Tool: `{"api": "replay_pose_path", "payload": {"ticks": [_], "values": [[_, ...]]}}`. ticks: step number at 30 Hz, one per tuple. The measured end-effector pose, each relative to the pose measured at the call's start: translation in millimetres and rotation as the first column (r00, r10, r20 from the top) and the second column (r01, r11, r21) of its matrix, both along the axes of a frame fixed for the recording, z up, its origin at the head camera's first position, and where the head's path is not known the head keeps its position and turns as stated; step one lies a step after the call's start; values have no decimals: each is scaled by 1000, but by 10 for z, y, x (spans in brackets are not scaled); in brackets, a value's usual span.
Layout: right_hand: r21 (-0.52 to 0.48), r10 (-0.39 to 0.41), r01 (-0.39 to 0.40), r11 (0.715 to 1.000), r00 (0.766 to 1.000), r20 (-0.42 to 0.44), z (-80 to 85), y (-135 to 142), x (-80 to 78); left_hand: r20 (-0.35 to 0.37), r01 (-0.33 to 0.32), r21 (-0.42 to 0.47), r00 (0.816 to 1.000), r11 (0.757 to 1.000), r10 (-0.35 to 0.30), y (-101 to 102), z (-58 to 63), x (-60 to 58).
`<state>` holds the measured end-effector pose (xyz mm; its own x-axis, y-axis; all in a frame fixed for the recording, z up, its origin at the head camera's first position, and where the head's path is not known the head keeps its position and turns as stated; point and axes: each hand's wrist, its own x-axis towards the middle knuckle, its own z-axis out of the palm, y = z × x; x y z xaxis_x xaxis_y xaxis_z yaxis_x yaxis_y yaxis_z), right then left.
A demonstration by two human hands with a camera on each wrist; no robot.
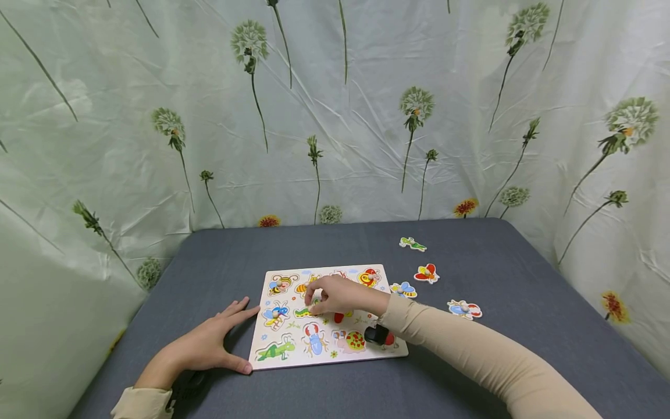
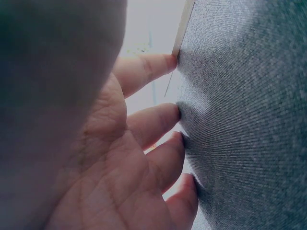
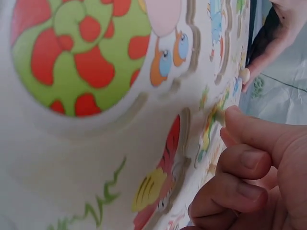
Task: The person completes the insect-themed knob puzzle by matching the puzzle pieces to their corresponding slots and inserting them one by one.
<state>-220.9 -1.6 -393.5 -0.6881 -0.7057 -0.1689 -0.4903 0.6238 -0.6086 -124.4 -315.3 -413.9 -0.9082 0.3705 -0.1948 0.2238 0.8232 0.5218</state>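
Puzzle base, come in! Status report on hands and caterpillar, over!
Left hand steadying puzzle board edge. Right hand pinching caterpillar piece by its knob. Loose pieces off to the right; nothing seen blocking. Over.

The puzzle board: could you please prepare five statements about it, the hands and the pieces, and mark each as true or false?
1. The right hand pinches the caterpillar piece. True.
2. The left hand is holding a loose piece. False: it touches the left edge of the puzzle board.
3. Four loose pieces are visible to the right of the board. True.
4. The green loose piece lies nearest to the head camera. False: among the loose pieces, it lies farthest.
5. The snail recess holds no piece. True.
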Motion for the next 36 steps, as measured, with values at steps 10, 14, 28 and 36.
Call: {"api": "replay_pose_path", "payload": {"ticks": [10, 14, 28, 36], "values": [[-44, -13, 14, 999, 1000, 13, 86, 208, -143, 2, 0, -4, 1000, 1000, 0, -4, 2, 0], [-46, -53, 53, 998, 999, 13, 137, 307, -184, 5, -6, -3, 1000, 1000, 6, -5, 1, -2], [-70, -164, 164, 984, 986, 6, 242, 831, -338, 10, -2, 3, 1000, 1000, 2, 5, 4, 4], [-98, -225, 226, 969, 974, 28, 260, 1225, -410, 12, -2, -2, 1000, 1000, 2, -4, -10, -5]]}}
